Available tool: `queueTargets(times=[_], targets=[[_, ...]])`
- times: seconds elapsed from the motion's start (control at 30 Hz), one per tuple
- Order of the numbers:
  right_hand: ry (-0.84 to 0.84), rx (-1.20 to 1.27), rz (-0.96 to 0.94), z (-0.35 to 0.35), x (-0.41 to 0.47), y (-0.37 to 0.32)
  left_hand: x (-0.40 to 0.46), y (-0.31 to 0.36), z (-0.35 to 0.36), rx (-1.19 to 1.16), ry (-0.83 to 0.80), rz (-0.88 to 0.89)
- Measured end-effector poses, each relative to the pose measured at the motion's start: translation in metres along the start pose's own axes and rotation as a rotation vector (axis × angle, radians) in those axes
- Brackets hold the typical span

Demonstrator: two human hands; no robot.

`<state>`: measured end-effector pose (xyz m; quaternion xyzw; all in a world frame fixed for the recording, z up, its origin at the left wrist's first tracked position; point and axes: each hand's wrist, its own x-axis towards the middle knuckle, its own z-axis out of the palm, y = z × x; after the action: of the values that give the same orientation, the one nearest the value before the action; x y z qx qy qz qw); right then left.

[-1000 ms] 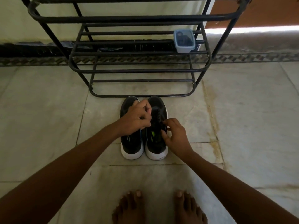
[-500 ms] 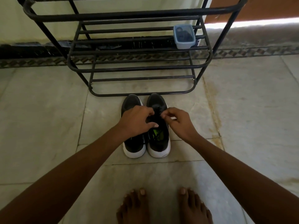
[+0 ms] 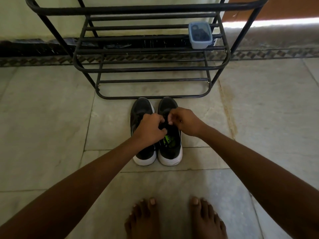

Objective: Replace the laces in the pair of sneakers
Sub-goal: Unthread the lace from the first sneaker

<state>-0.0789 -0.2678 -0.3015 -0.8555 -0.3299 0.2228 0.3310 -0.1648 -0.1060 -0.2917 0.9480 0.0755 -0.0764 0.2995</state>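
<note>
Pair of black sneakers, white soles, sits side by side on the tiled floor [image 3: 51, 126], toes pointing at the black metal shoe rack [image 3: 151, 69] just beyond them. Both hands work over the right sneaker [image 3: 170, 149] (green insole visible in its opening). Left hand [image 3: 150, 129] reaches across the left sneaker [image 3: 141, 107], fingers curled tight around the black laces [image 3: 164, 120] at the tongue. Right hand [image 3: 183, 120] is opposite, fingers bent in, pinching the same laces from the other side. Exact lace ends hard to make out, black on black. Small blue-lidded plastic container [image 3: 200, 36] sits on a rack shelf, right end. Bare feet [image 3: 174, 219] at the bottom edge, well apart from the sneakers.
</note>
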Motion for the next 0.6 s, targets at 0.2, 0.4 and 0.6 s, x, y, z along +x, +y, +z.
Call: queueTargets(times=[0.2,0.4,0.6], targets=[[0.144,0.012,-0.051,0.013,0.0,0.005,-0.003,-0.007,0.016,-0.016,0.034,-0.02],[0.193,0.542,0.122,0.013,-0.007,-0.007,0.001,-0.011,0.024,-0.022,0.036,-0.059],[0.052,0.265,0.001,-0.035,0.013,-0.011,-0.003,-0.006,0.03,-0.05,0.067,-0.084]])
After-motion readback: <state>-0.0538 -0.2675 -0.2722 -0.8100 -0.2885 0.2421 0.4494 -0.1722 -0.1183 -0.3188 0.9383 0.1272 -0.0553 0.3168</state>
